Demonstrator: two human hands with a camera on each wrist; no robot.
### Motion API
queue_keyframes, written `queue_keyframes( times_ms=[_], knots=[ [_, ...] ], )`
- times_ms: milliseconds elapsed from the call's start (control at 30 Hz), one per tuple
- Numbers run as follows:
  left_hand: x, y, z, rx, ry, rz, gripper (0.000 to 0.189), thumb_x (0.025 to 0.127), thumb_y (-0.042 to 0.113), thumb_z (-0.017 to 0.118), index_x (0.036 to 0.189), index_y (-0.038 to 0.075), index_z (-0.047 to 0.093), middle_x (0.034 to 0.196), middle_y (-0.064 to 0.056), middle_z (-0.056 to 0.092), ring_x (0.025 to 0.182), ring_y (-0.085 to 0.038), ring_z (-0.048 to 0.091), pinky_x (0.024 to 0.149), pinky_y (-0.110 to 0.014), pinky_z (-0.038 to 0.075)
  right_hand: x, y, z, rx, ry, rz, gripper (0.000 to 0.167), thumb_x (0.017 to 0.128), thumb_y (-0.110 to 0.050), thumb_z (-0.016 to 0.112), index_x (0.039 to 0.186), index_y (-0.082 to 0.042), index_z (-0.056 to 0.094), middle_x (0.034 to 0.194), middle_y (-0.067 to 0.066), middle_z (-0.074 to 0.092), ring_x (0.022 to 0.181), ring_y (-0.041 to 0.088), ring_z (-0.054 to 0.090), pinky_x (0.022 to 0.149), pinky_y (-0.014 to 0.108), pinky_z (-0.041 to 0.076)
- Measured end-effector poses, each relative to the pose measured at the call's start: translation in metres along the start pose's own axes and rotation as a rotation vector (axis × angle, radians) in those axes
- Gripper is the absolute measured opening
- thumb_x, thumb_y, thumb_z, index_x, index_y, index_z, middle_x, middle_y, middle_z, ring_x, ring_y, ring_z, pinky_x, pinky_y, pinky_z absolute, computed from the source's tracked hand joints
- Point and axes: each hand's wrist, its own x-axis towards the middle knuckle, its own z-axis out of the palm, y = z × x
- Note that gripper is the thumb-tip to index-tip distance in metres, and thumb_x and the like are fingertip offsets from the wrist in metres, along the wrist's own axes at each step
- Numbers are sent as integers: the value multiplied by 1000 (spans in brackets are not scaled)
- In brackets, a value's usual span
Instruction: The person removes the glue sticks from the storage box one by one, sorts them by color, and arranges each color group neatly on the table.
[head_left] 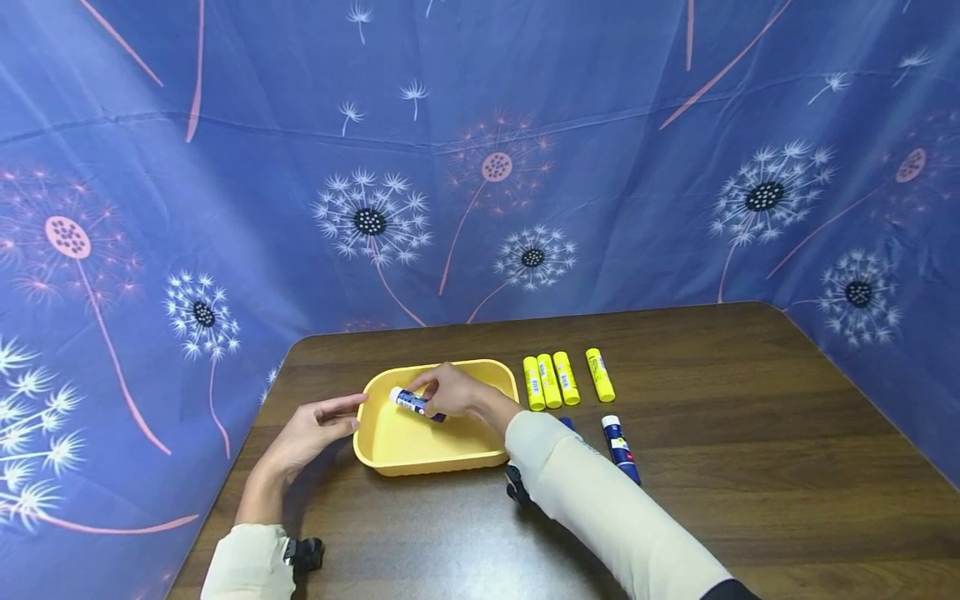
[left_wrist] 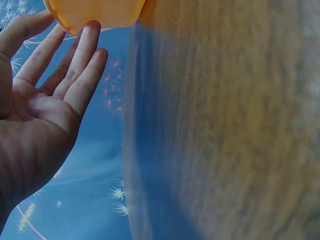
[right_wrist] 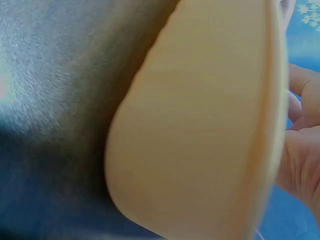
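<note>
My right hand (head_left: 453, 390) pinches a blue glue stick with a white cap (head_left: 408, 401) over the inside of a yellow plastic tray (head_left: 390, 440). The stick lies tilted, its white end toward the left. At the tray's left wall, the fingers of my left hand (head_left: 303, 435) are extended and touch it from outside. The left wrist view shows that hand (left_wrist: 55, 95) with its fingers against the tray (left_wrist: 100, 12). In the right wrist view the tray's side wall (right_wrist: 195, 130) hides most of the right hand (right_wrist: 302, 150) and all of the glue stick.
Several yellow glue sticks (head_left: 549, 382) lie right of the tray, with one yellow stick (head_left: 600, 375) slightly apart. Nearer lies a blue glue stick (head_left: 621, 450); another blue one (head_left: 567, 423) is partly hidden by the right sleeve. A patterned blue cloth (head_left: 465, 208) hangs behind the wooden table (head_left: 750, 467).
</note>
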Motion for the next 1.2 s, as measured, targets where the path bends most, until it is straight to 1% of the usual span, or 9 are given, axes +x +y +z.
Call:
queue_keyframes(
  times_ms=[200,333,433,567,733,933,1033,1100,1200],
  knots=[
    [3,-1,1,-8,-2,6,52,99,14,69,147,-2,55,150,-25,55,118,1,63,94,-13,50,-10,-13,-18,115,19,-24,49,83,15,68,128,-7,73,105,12,64,92,18,59,71,25,56],
    [5,-1,2,7,-2,6,52,98,15,70,146,-1,56,149,-24,57,115,1,63,93,-13,50,-20,-18,-31,187,26,-52,51,86,14,65,133,-6,69,106,11,64,94,18,59,75,26,57],
    [5,-1,2,15,-2,9,52,98,14,70,146,-1,56,149,-25,57,116,-1,64,93,-13,51,-29,-21,-41,229,39,-67,53,86,15,64,136,-5,67,106,10,63,95,17,59,78,28,58],
    [6,-1,2,13,-6,13,51,99,12,69,146,-1,55,149,-25,56,119,-5,65,92,-13,51,-40,-25,-54,253,86,-78,56,85,15,66,138,-6,65,109,9,62,99,17,58,81,27,58],
    [7,0,1,6,-17,12,52,99,14,69,147,-1,55,150,-25,55,118,-3,64,93,-14,51,-57,-26,-70,280,156,-85,56,88,13,64,140,-7,63,112,12,62,101,20,59,84,28,58],
    [8,2,0,6,-24,14,53,99,15,70,148,0,54,150,-24,55,121,-7,64,93,-13,51,-83,-16,-91,320,237,-63,56,91,11,63,144,-7,60,120,14,61,106,21,59,92,32,57],
    [6,1,-1,4,-25,13,54,99,15,70,148,0,54,151,-24,55,122,-8,64,93,-13,51,-96,-7,-98,319,272,-43,55,92,8,65,144,-9,60,124,14,60,106,21,59,90,29,58],
    [4,-1,-2,4,-26,14,55,99,16,70,148,-1,54,151,-25,55,121,-6,64,93,-13,51,-104,-1,-102,321,290,-36,55,93,6,65,145,-10,59,126,14,59,107,22,58,89,28,57],
    [1,-2,-2,-6,-22,19,55,99,16,70,148,-2,53,151,-26,54,120,-3,64,94,-13,51,-114,10,-106,317,309,-48,55,93,6,65,146,-8,58,127,16,58,106,22,57,88,27,57]
  ],
)
